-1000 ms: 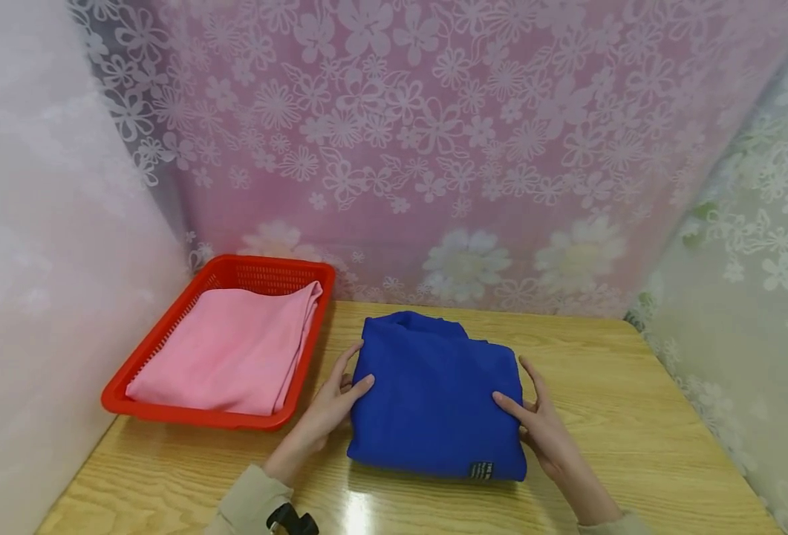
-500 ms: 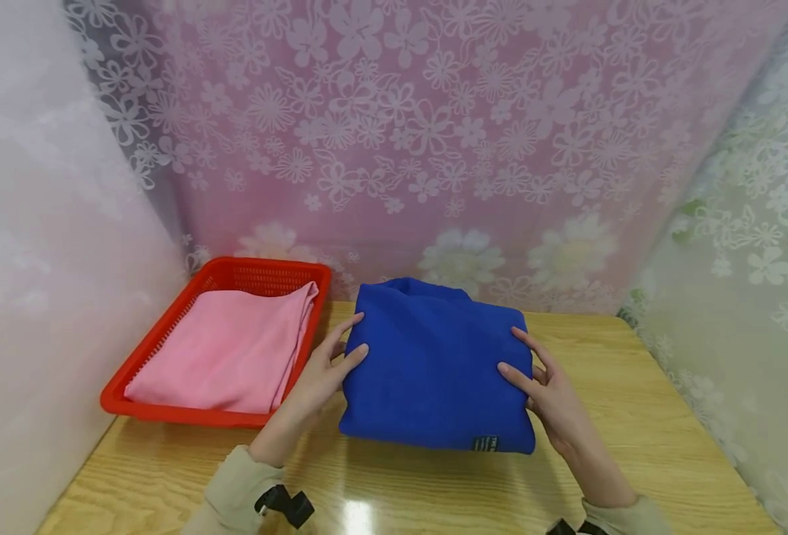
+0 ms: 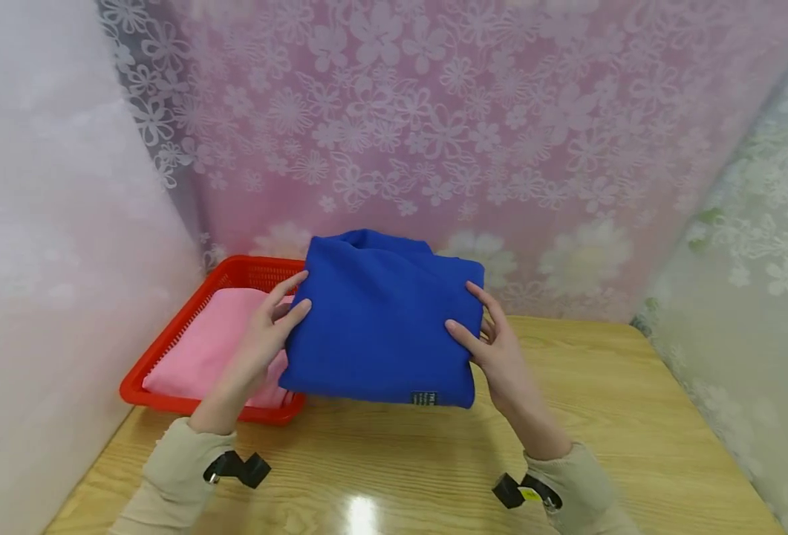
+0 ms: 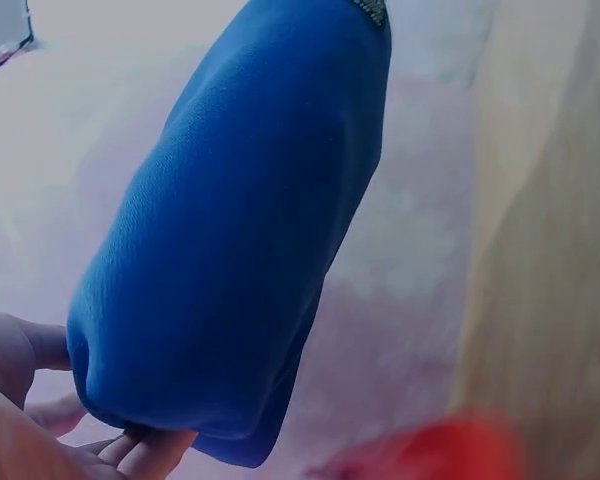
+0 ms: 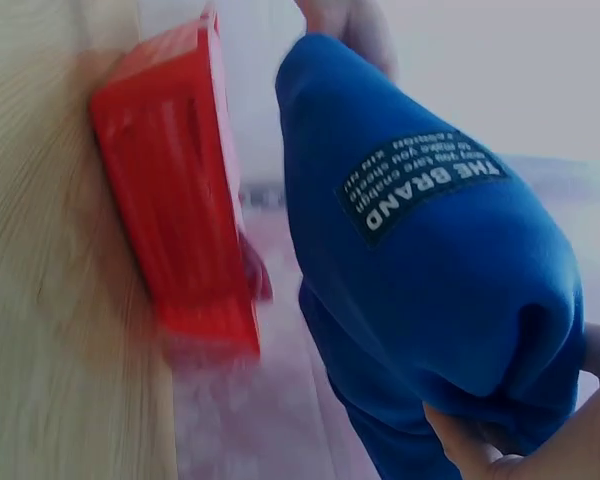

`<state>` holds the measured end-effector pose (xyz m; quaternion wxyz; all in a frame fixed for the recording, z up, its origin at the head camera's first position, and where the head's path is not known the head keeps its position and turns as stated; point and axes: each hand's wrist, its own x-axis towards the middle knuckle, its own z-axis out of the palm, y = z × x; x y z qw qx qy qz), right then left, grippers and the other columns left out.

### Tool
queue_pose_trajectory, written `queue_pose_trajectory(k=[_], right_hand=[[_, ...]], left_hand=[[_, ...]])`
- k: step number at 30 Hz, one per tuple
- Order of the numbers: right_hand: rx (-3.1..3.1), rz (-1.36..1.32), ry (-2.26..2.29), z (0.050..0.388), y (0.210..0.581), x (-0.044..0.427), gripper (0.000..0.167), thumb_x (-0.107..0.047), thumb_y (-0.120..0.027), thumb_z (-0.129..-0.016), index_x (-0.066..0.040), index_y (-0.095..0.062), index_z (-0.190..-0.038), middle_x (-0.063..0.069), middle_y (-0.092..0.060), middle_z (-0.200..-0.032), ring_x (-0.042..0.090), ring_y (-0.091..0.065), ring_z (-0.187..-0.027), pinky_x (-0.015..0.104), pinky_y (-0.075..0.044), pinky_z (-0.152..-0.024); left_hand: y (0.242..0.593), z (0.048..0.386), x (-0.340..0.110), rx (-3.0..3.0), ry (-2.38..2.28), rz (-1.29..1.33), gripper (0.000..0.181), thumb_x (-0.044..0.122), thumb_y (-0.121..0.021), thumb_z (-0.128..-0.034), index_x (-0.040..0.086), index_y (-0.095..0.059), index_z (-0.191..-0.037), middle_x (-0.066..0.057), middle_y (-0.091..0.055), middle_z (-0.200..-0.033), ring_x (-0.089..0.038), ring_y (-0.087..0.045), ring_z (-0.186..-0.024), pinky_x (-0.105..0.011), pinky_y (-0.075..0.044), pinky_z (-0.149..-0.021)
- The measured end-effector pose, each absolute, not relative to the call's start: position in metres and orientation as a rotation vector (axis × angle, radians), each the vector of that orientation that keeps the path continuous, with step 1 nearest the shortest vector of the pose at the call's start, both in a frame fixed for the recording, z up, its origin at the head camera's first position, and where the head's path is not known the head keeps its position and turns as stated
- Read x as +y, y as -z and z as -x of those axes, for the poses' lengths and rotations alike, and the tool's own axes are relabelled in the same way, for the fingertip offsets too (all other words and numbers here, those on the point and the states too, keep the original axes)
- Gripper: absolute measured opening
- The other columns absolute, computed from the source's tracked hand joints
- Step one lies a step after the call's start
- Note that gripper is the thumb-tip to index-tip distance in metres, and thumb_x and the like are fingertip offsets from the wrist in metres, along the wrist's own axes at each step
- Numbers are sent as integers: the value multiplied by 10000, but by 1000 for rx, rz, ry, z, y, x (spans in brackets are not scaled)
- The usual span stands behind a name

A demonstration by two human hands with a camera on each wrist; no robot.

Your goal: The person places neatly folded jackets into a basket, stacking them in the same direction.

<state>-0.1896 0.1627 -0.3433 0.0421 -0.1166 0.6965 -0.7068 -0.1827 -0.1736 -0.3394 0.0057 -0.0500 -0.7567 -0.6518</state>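
A folded blue garment [image 3: 380, 319] with a dark label [image 3: 424, 398] at its lower edge is held up above the table. My left hand [image 3: 264, 327] grips its left side, thumb on top and other fingers partly hidden beneath. On the opposite side my right hand [image 3: 500, 357] grips it in the same way. The left wrist view shows the thick blue fold [image 4: 230, 230] above the left hand's fingers. In the right wrist view, white "THE BRAND" lettering shows on the label [image 5: 420, 180].
A red plastic basket [image 3: 133, 388] stands at the left of the wooden table [image 3: 394, 461], partly covered by my left arm and the garment. Inside it lies a folded pink cloth [image 3: 200, 349]. Behind the table hangs a flowered pink curtain [image 3: 394, 148]; pale curtains flank both sides.
Both hands have lifted the blue garment off the table and carried it up and to the left. It now overlaps the basket's right side in the head view.
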Motion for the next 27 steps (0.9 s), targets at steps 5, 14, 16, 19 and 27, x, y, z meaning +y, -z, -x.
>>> queue_pose_trajectory(k=[5,14,16,19,27], right_hand=[[2043,492,2227,201,338,112,706,-141,-624,-1021,-331,-265,-1598,76,-339,-1607,317,-428,-1419,517,-436,-1093],[1910,670,2179,211,351,26,727,-87,-604,-1022,-269,-226,-1616,146,-285,-1639,379,-400,-1441,489,-436,-1101],[1907,658,2154,211,360,11,720,-90,-603,-1023,-260,-232,-1616,172,-302,-1625,395,-413,-1428,498,-438,-1098],[1942,618,2085,210,377,-6,712,-93,-621,-1013,-234,-261,-1611,198,-337,-1597,403,-446,-1403,510,-452,-1085],[2526,679,1606,213,405,-11,653,-335,-689,-979,-213,-417,-1559,188,-580,-1307,338,-617,-990,394,-540,-783]], left_hand=[[318,189,-221,-2421,1884,102,617,382,-528,-1054,257,-299,-1613,-273,-440,-1495,-460,-518,-1283,-593,-424,-1078],[313,200,-306,-2504,1848,-65,615,446,-462,-1063,325,-236,-1622,-201,-100,-1680,-527,-263,-1451,-712,-277,-1111],[318,199,-320,-2531,1815,-115,617,455,-454,-1063,314,-236,-1622,-234,-101,-1671,-553,-244,-1445,-733,-258,-1104],[331,197,-335,-2584,1793,-177,614,445,-435,-1072,294,-216,-1626,-261,-66,-1664,-594,-198,-1442,-765,-231,-1089],[363,200,-348,-2737,1719,-199,602,370,-408,-1097,154,-199,-1619,-275,-17,-1659,-598,-120,-1457,-758,-190,-1106]])
